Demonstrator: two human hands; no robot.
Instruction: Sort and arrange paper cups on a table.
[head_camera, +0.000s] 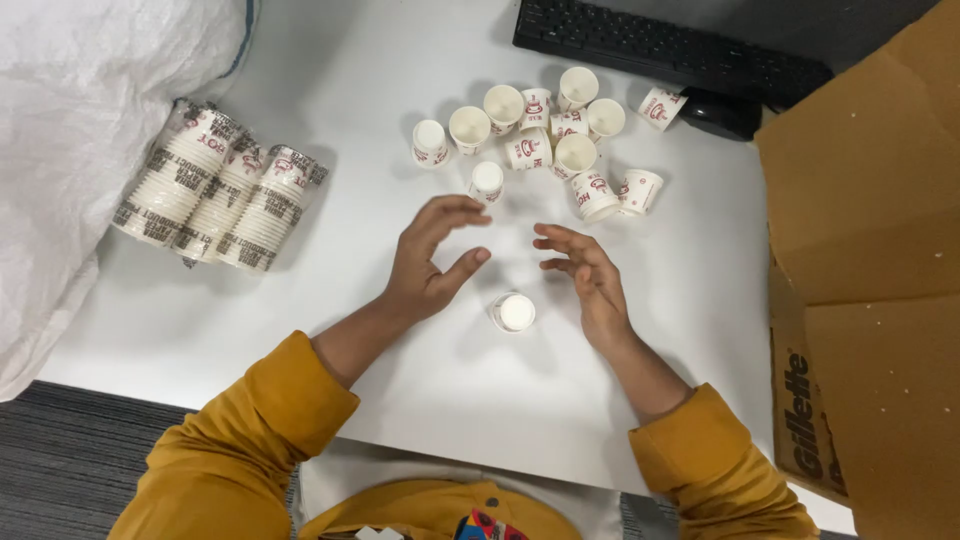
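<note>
An office or desk workspace is indicated. A white desk (300, 90) is seen, with a black computer keyboard (660, 45) set along its far edge and grey carpet flooring (70, 460) visible below the near edge. Stock handling at the desk is suggested by an open brown cardboard carton (870, 250) at the right side, a white woven sack (80, 130) at the left, wrapped stacks of paper cups (215, 190) beside the sack, and loose small paper cups (550, 130) scattered near the keyboard.
</note>
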